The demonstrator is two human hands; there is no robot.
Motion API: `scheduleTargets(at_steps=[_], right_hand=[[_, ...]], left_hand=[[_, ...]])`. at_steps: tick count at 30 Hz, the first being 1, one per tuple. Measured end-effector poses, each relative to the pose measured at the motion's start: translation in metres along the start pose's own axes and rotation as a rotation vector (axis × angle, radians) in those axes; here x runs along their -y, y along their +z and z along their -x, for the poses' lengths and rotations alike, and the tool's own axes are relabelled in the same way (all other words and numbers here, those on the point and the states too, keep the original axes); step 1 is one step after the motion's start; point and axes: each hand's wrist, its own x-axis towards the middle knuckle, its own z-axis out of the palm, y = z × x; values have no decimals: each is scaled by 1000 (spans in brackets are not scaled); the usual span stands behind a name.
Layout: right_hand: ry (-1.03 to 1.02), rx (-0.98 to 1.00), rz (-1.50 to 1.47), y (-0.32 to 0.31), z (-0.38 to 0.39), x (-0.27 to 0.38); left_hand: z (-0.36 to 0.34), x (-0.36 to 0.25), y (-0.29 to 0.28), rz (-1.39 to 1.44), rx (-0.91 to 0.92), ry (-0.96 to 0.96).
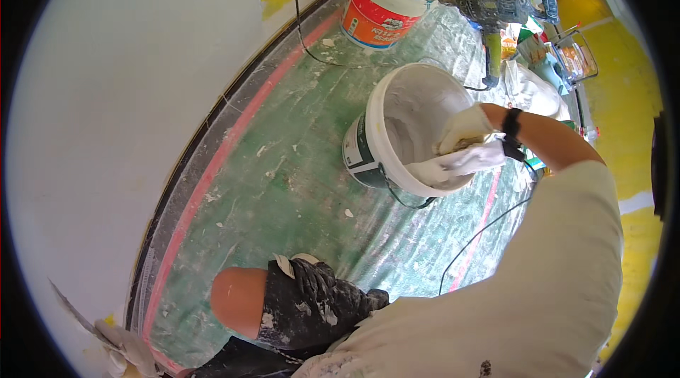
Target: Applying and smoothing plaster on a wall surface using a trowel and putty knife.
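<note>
At the lower left, my left hand (133, 353), in a pale glove, grips a putty knife (79, 314) whose thin metal blade points up beside the wall. My gloved right hand (464, 130) is curled at the right side of a white bucket's mouth. Under its fingers lies a long white-coated thing (464, 162) that reaches over the rim; its kind I cannot make out. The white bucket (377, 112) stands tilted in view, its inside smeared with white paste, with a dark handle hanging at its near side. A black band circles my right wrist.
A red and white bucket (379, 15) with blue stains stands farther off by the wall (127, 94). Right of it is a power mixer drill (489, 9). Cables cross the green floor sheet (283, 194). Bags and a wire basket (577, 55) stand at the far right. My bent knee (241, 300) is below.
</note>
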Motion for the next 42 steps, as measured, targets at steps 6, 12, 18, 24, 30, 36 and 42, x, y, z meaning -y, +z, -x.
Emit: scheduleTargets(at_steps=[6, 12, 18, 24, 30, 36, 42], right_hand=[[-224, -262, 5, 62, 103, -15], [-470, -813, 193, 123, 127, -9], [-913, -662, 165, 178, 116, 82], [-1361, -258, 275, 290, 39, 252], [-1690, 73, 552, 450, 4, 338], [-1262, 190, 669, 497, -17, 335], [-1155, 140, 806, 469, -6, 338]], left_hand=[[-25, 49, -35, 280, -143, 193], [-26, 43, -29, 98, -122, 149], [9, 5, 20, -92, -177, -59], [16, 7, -3, -459, 212, -169], [110, 69, -17, -307, 202, -22], [202, 115, -15, -66, 68, 46], [267, 122, 29, -43, -190, 157]])
